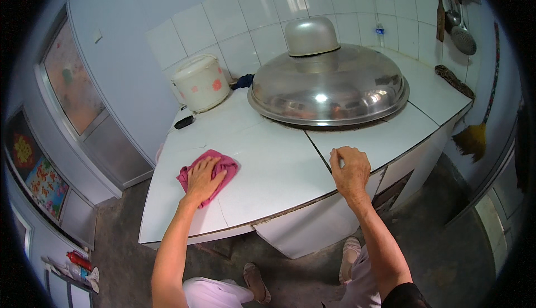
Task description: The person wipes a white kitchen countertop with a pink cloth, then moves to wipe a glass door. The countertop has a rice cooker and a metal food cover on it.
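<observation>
Spread flat, my left hand (205, 181) presses on a folded pink cloth (226, 165) lying on the white tiled counter (268, 165). My right hand (351, 169) hovers at or just above the counter's front edge, its fingers curled inward and nothing visible in them. I cannot tell whether it touches the tiles. Beyond it, a large domed metal wok lid (331, 90) covers part of the counter, with an upturned metal pot or bowl (312, 35) on top.
A white lidded rice cooker (200, 84) with red flower prints stands at the back left, near a black plug-like object (184, 122). A dark blue cloth (243, 82) lies beside the lid. Ladles and a skimmer (463, 40) hang at right above a yellow broom (472, 140).
</observation>
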{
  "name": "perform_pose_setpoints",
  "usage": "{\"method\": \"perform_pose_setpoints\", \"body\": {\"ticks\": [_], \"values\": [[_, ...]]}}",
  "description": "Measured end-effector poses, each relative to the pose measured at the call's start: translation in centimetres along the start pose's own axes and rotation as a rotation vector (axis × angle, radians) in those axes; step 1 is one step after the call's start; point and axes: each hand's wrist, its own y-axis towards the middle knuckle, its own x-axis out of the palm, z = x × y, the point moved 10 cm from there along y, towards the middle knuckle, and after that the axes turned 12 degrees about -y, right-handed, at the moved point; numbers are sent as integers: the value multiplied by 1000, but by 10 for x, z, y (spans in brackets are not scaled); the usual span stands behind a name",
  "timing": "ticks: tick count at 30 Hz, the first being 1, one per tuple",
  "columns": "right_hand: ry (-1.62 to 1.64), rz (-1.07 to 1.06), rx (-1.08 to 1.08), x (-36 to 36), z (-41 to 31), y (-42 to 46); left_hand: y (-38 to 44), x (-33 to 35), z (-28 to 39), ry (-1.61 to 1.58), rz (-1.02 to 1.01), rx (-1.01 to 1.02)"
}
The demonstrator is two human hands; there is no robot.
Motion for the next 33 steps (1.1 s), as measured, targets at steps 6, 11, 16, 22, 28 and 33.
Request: {"method": "perform_pose_setpoints", "body": {"ticks": [6, 11, 16, 22, 28, 33], "values": [[0, 7, 17, 1, 1, -1, 77, 30, 2, 60, 70, -132], [-34, 24, 24, 3, 3, -1, 96, 71, 93, 43, 17, 61], [-22, 38, -8, 4, 6, -1, 43, 85, 177, -28, -76, 374], [2, 27, -2, 3, 5, -2, -37, 42, 162, -118, -131, 445], [-19, -6, -7, 6, 6, -2, -50, 1, 60, -48, -57, 236], [-16, -26, 28, 6, 5, -1, 0, 3, 15, -4, 10, 8]]}}
